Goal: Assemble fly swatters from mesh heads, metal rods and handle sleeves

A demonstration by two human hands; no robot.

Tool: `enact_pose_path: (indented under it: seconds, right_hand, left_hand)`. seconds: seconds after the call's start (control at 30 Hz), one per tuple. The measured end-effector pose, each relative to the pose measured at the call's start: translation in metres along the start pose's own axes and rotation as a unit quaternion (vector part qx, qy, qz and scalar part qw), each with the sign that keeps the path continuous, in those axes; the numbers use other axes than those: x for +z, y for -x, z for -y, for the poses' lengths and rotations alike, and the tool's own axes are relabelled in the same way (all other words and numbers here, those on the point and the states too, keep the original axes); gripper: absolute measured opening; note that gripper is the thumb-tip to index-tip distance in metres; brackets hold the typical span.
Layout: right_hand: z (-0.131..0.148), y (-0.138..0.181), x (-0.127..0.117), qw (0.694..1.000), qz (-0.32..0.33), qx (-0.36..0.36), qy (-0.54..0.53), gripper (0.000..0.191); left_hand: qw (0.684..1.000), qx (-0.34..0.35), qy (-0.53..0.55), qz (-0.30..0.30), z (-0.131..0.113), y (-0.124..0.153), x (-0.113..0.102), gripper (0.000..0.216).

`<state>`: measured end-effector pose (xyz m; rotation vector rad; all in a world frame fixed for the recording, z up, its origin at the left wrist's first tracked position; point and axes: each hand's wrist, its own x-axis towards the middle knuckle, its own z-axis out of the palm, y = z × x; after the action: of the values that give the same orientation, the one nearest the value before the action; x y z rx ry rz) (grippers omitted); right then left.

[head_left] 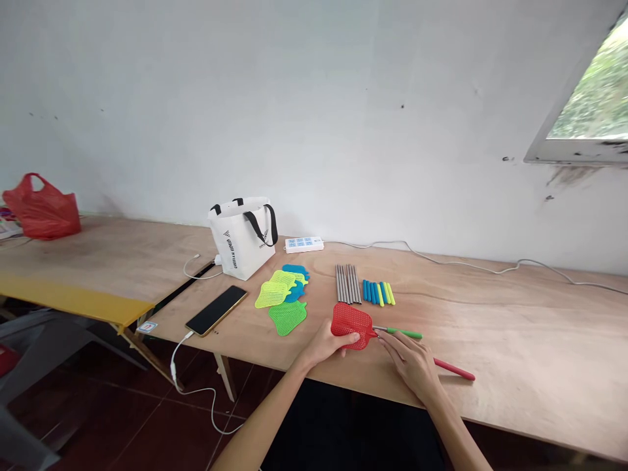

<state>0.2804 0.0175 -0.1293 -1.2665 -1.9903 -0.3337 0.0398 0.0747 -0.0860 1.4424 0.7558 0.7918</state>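
Note:
My left hand (330,343) pinches a red mesh fly swatter head (350,320) by its near edge, thumb on top. At the head's neck my right hand (409,356) is closed over a metal rod, which it mostly hides. A red handle (456,369) sticks out past that hand to the right. Just behind my right fingers lies a rod with a green handle (405,333). Farther back are several bare metal rods (348,283) in a row, beside several blue and yellow handles (379,292). Loose swatter heads, including a green one (288,317) and yellow ones (272,294), overlap to the left.
A phone (216,311) on a white cable lies near the front edge of the wooden table (530,347). Behind it stand a white tote bag (245,239) and a power strip (304,244), its cord along the wall. A red plastic bag (44,209) sits far left.

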Motion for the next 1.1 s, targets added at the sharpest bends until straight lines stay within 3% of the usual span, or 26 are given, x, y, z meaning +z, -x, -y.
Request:
enact_pose_path:
  seconds: [0.5, 0.77, 0.97, 1.1]
  right_hand:
    - [0.005, -0.001, -0.002, 1.0, -0.019, 0.02, 0.005, 0.031]
    - [0.007, -0.002, -0.006, 0.996, -0.019, 0.047, -0.068, 0.027]
    - [0.009, -0.007, -0.007, 0.994, -0.03, 0.04, -0.095, 0.019]
    - [0.012, -0.014, -0.006, 0.993, -0.021, 0.033, -0.11, 0.021]
  left_hand:
    - [1.0, -0.006, 0.01, -0.005, -0.007, 0.003, 0.004, 0.043]
    - [1.0, -0.002, 0.011, -0.017, -0.005, 0.003, 0.004, 0.044]
    - [0.999, 0.02, -0.027, 0.0, -0.001, 0.001, -0.003, 0.04]
    - [0.998, -0.002, -0.068, -0.013, -0.011, 0.005, -0.013, 0.037]
